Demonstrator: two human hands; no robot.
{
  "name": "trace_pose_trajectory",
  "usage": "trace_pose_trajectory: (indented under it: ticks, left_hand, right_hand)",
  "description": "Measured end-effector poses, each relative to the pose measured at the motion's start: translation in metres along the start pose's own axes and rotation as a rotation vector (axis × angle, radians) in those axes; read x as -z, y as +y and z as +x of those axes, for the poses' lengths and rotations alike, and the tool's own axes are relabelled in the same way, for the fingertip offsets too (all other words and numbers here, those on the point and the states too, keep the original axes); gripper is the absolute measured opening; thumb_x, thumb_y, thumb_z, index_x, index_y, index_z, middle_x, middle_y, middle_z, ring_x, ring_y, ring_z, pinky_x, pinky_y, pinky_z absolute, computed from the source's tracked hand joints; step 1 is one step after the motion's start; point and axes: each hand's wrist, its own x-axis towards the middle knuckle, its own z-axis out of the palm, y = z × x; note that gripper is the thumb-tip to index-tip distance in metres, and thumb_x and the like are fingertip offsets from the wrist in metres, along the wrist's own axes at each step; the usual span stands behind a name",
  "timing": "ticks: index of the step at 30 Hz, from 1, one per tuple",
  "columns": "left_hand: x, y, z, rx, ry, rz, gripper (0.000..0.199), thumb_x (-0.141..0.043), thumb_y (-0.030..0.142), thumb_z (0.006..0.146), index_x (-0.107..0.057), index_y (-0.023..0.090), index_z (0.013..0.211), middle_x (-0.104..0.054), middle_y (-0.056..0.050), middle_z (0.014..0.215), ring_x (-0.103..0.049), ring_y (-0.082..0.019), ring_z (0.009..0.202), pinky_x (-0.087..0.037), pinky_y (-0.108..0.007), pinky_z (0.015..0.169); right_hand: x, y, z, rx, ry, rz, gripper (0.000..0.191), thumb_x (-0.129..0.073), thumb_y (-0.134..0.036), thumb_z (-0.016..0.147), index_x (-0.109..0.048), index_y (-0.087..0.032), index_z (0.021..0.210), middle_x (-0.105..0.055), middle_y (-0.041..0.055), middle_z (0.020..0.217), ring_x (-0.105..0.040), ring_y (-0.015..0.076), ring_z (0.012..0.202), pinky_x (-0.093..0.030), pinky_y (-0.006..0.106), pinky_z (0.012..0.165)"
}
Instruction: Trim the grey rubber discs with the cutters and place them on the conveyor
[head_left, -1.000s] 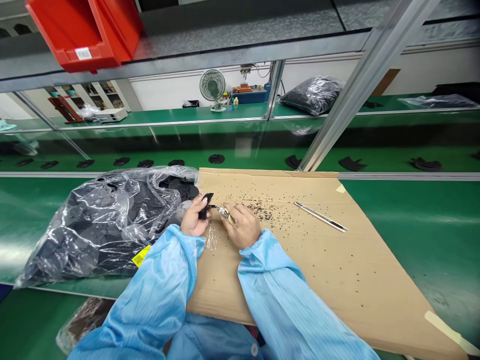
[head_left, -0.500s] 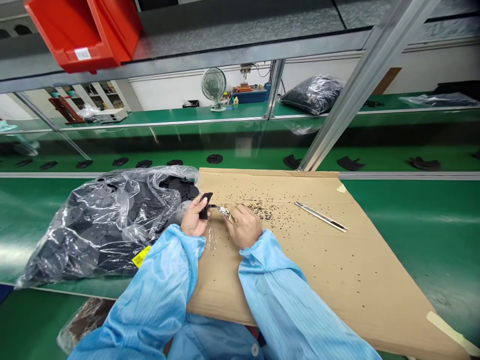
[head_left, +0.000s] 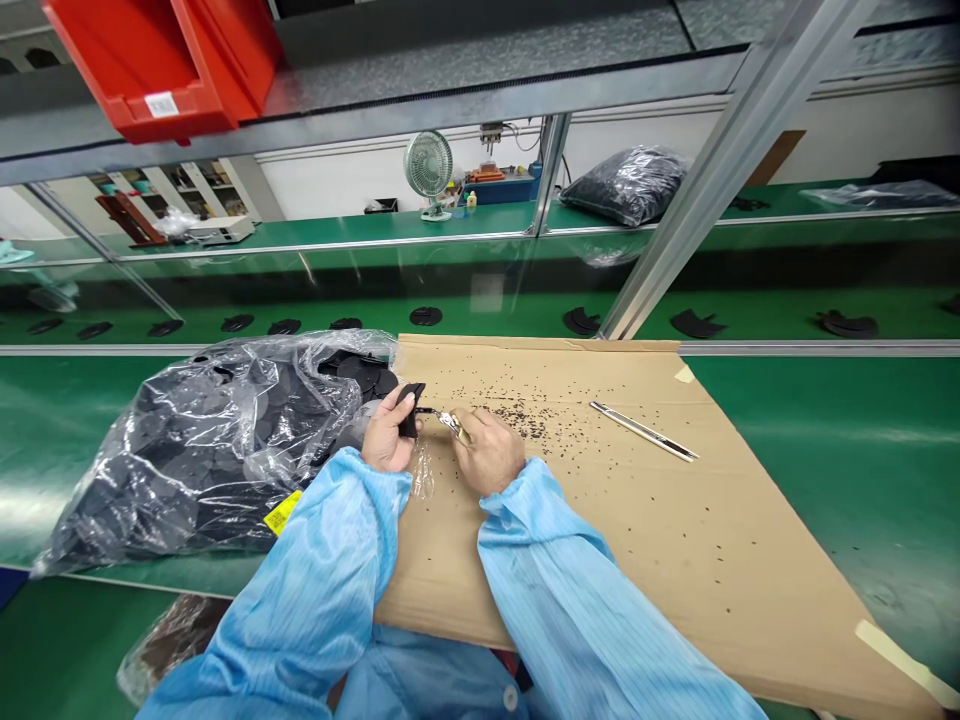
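My left hand (head_left: 388,432) is closed on a dark curved part (head_left: 409,410), held upright over the left edge of the brown cardboard (head_left: 570,540). In my right hand (head_left: 489,450) is a pair of small nippers (head_left: 452,424) with pale yellow handles. Their metal tip points left at a thin black piece that sticks out from the part; whether the jaws touch it is too small to tell. Many tiny black bits (head_left: 529,420) lie scattered on the cardboard just beyond my right hand.
A clear bag (head_left: 247,450) of dark discs lies on the left. On the cardboard's right half rests a slim knife-like tool (head_left: 643,430). Black parts (head_left: 426,316) line the green belt behind. A red bin (head_left: 169,75) and a slanted metal post (head_left: 720,170) stand above.
The black parts on the belt behind have shifted slightly to the left. My hands hold nearly the same pose, with the nippers and the dark part still in them.
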Motion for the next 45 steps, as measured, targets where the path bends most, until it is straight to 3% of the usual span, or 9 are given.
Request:
trace_pose_trajectory:
  ticks: [10, 18, 26, 30, 38, 45]
  left_hand:
    - [0.0, -0.001, 0.0, -0.026, 0.022, 0.026, 0.037, -0.077, 0.011, 0.063, -0.066, 0.015, 0.098, -0.066, -0.003, 0.085, -0.056, -0.009, 0.063, -0.042, -0.018, 0.047]
    - [0.001, -0.002, 0.001, -0.035, 0.017, 0.027, 0.038, -0.078, 0.011, 0.062, -0.066, 0.015, 0.098, -0.067, -0.002, 0.084, -0.056, -0.009, 0.061, -0.042, -0.018, 0.047]
    - [0.002, -0.002, 0.002, -0.034, -0.014, 0.043, 0.039, -0.079, 0.014, 0.063, -0.065, 0.016, 0.099, -0.068, -0.001, 0.084, -0.059, -0.008, 0.062, -0.044, -0.018, 0.048]
    - [0.003, -0.002, 0.002, -0.043, -0.02, 0.045, 0.04, -0.08, 0.015, 0.062, -0.065, 0.017, 0.099, -0.068, -0.001, 0.085, -0.059, -0.008, 0.062, -0.044, -0.018, 0.049]
    - [0.001, -0.002, 0.001, -0.058, 0.0, 0.019, 0.043, -0.081, 0.013, 0.06, -0.064, 0.017, 0.1, -0.067, 0.0, 0.085, -0.058, -0.008, 0.06, -0.044, -0.019, 0.048]
    - [0.001, -0.002, 0.001, -0.061, -0.005, 0.027, 0.042, -0.081, 0.014, 0.06, -0.064, 0.017, 0.099, -0.067, 0.0, 0.083, -0.056, -0.007, 0.058, -0.044, -0.018, 0.048]
  right_hand:
    - [-0.004, 0.0, -0.001, -0.025, 0.029, 0.023, 0.02, -0.051, -0.024, 0.088, -0.066, -0.02, 0.1, -0.062, 0.0057, 0.083, -0.056, 0.0185, 0.077, -0.041, 0.026, 0.072]
    - [0.0, -0.001, 0.0, -0.043, -0.044, 0.029, 0.021, -0.051, -0.017, 0.084, -0.065, -0.021, 0.1, -0.064, 0.0053, 0.085, -0.057, 0.0185, 0.08, -0.041, 0.026, 0.072]
    - [-0.003, -0.008, 0.001, -0.184, -0.08, 0.387, 0.009, -0.057, -0.022, 0.079, -0.063, -0.022, 0.073, -0.064, -0.0002, 0.073, -0.056, 0.0162, 0.071, -0.039, 0.024, 0.062]
    - [-0.001, -0.01, 0.002, -0.272, -0.141, 0.515, 0.008, -0.058, -0.024, 0.077, -0.065, -0.022, 0.074, -0.063, -0.0017, 0.069, -0.055, 0.0151, 0.065, -0.038, 0.024, 0.059]
    - [-0.005, -0.009, -0.003, -0.155, -0.028, 0.221, 0.014, -0.057, -0.024, 0.082, -0.066, -0.023, 0.093, -0.062, 0.0036, 0.082, -0.056, 0.0184, 0.077, -0.042, 0.027, 0.07]
    - [-0.006, -0.007, -0.004, -0.124, 0.066, 0.148, 0.021, -0.056, -0.023, 0.083, -0.066, -0.02, 0.101, -0.061, 0.0063, 0.084, -0.056, 0.02, 0.079, -0.044, 0.028, 0.075]
